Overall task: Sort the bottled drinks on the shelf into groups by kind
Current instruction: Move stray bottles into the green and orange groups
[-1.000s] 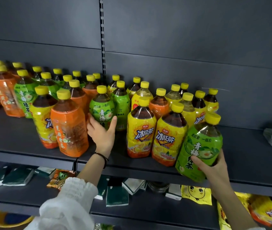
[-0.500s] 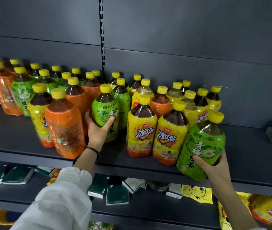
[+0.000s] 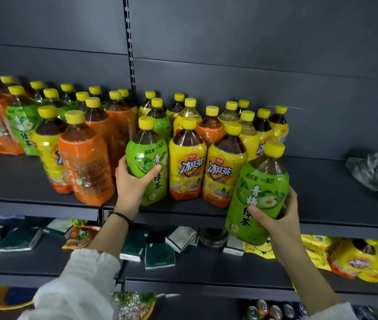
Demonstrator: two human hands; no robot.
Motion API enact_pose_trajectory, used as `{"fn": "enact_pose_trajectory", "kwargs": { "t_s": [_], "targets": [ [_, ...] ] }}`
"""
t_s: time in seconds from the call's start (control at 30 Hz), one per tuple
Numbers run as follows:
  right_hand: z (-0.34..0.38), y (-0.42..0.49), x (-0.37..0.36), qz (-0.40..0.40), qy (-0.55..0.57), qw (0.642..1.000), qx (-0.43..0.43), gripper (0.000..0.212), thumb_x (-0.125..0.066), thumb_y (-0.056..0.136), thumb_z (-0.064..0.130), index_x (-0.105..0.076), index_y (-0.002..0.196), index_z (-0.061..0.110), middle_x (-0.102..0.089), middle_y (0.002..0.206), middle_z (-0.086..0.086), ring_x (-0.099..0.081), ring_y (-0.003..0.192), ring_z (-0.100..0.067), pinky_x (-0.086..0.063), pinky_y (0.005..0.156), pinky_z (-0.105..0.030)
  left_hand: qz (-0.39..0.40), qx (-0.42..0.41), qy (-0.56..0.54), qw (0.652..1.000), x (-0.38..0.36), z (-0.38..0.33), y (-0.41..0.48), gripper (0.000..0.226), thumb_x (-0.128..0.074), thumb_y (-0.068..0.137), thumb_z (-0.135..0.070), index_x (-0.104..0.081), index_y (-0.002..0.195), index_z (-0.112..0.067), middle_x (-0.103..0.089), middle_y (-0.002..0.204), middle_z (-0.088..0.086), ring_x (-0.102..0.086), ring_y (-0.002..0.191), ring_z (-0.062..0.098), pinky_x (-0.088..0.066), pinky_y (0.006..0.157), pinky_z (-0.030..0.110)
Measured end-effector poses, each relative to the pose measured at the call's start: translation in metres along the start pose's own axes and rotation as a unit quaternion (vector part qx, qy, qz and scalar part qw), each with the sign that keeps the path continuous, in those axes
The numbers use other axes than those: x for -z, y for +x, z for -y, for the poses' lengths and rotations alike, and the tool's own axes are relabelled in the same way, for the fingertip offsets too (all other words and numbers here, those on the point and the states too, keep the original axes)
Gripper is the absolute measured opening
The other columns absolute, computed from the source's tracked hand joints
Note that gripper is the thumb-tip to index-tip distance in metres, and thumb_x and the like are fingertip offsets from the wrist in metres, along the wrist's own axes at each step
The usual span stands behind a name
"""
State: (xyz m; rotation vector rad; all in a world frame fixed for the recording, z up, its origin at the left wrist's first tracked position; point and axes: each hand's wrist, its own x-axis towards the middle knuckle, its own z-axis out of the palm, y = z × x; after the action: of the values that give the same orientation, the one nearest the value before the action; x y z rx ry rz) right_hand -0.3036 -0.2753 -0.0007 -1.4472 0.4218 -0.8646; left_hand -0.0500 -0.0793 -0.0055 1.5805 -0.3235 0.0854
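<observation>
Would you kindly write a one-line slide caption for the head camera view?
Left hand grips an upright green bottle, right hand a tilted green bottle, at a shelf of unsorted drinks.

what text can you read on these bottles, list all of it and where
"冰红茶": two front yellow bottles.
"青梅绿茶": down the right green bottle, gripped by the right hand.
"两瓶量 一瓶价": top of that label and of the left green bottle, held by the left hand.
"青", "绿茶": left green bottle; the thumb hides the character between.
Too blurred: orange bottle lettering, small red brand tags, lower-shelf packets.
</observation>
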Motion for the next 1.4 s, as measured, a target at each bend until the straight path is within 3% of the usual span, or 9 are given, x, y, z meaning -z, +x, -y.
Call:
{"fn": "enact_pose_trajectory", "kwargs": {
  "t_s": [0.2,0.33,0.57,0.7,0.8,0.93,1.13,1.23,1.4],
  "targets": [
    [0.004,-0.038,-0.048,0.041,0.031,0.998,-0.03,0.102,-0.096,0.028,0.045,-0.049,0.118,0.048,-0.064,0.117,0.004,-0.067,0.101,-0.01,-0.058,0.071,-0.029,0.065,0.014,-0.127,0.99,0.043,-0.018,-0.038,0.082,-0.089,0.054,-0.035,-0.051,0.125,-0.02,-0.065,0.117,0.003,-0.065,0.106,0.021,-0.057,0.081,0.037],
    [0.009,-0.046,-0.111,0.083,0.073,0.993,-0.042,0.106,-0.097,0.022,0.046,-0.052,0.118,0.046,-0.066,0.116,0.002,-0.068,0.1,-0.014,-0.059,0.072,-0.034,0.078,0.004,-0.17,0.982,0.093,-0.035,-0.047,0.084,-0.086,0.047,-0.036,-0.055,0.123,-0.019,-0.071,0.107,0.001,-0.07,0.095,0.017,-0.056,0.069,0.026],
    [0.021,-0.072,-0.265,0.122,0.11,0.986,-0.023,0.095,-0.095,0.041,0.015,-0.051,0.12,0.042,-0.068,0.11,0.008,-0.069,0.097,-0.01,-0.057,0.069,-0.028,0.057,-0.017,-0.177,0.982,0.234,-0.05,-0.016,0.088,-0.086,0.05,-0.035,-0.049,0.13,-0.023,-0.069,0.115,0.0,-0.068,0.101,0.018,-0.056,0.073,0.031],
    [0.021,-0.092,-0.348,0.149,0.114,0.982,-0.02,0.105,-0.095,0.038,0.026,-0.048,0.132,0.029,-0.067,0.117,0.002,-0.067,0.105,-0.018,-0.058,0.075,-0.036,0.052,-0.027,-0.149,0.987,0.313,-0.042,0.009,0.077,-0.086,0.048,-0.035,-0.055,0.118,-0.035,-0.069,0.112,-0.003,-0.068,0.1,0.016,-0.056,0.073,0.032],
    [0.016,-0.101,-0.398,0.144,0.113,0.983,-0.012,0.098,-0.092,0.046,0.02,-0.047,0.133,0.029,-0.064,0.123,-0.001,-0.065,0.109,-0.019,-0.057,0.083,-0.041,0.047,-0.023,-0.156,0.986,0.354,-0.032,0.03,0.08,-0.086,0.048,-0.036,-0.053,0.121,-0.033,-0.068,0.114,-0.002,-0.068,0.1,0.016,-0.057,0.073,0.032],
    [0.008,-0.099,-0.452,0.143,0.097,0.985,-0.011,0.098,-0.091,0.045,0.026,-0.045,0.13,0.042,-0.061,0.126,0.004,-0.064,0.109,-0.011,-0.056,0.086,-0.036,0.039,-0.012,-0.157,0.987,0.386,-0.017,0.062,0.098,-0.091,0.039,-0.044,-0.05,0.127,-0.029,-0.066,0.117,0.0,-0.067,0.103,0.017,-0.057,0.077,0.035],
    [-0.015,-0.066,-0.518,0.165,0.062,0.984,0.003,0.094,-0.091,0.055,0.019,-0.04,0.126,0.053,-0.054,0.131,0.012,-0.059,0.111,-0.001,-0.055,0.084,-0.026,0.051,-0.013,-0.143,0.988,0.41,0.013,0.122,0.089,-0.087,0.046,-0.037,-0.05,0.127,-0.03,-0.065,0.118,0.0,-0.067,0.103,0.017,-0.058,0.076,0.034],
    [-0.03,-0.046,-0.544,0.166,0.045,0.985,0.001,0.093,-0.092,0.052,0.025,-0.04,0.122,0.058,-0.053,0.132,0.012,-0.057,0.116,-0.004,-0.054,0.092,-0.034,0.059,-0.006,-0.138,0.989,0.416,0.028,0.15,0.089,-0.09,0.041,-0.043,-0.051,0.121,-0.037,-0.066,0.118,-0.001,-0.066,0.104,0.017,-0.058,0.077,0.035],
    [-0.055,-0.019,-0.571,0.157,0.034,0.987,-0.008,0.089,-0.089,0.06,0.012,-0.041,0.12,0.055,-0.058,0.126,0.012,-0.061,0.108,0.0,-0.055,0.088,-0.032,0.06,0.008,-0.139,0.988,0.42,0.049,0.192,0.1,-0.091,0.036,-0.054,-0.051,0.125,-0.036,-0.066,0.12,-0.001,-0.066,0.106,0.018,-0.056,0.084,0.045]
  ]
}}
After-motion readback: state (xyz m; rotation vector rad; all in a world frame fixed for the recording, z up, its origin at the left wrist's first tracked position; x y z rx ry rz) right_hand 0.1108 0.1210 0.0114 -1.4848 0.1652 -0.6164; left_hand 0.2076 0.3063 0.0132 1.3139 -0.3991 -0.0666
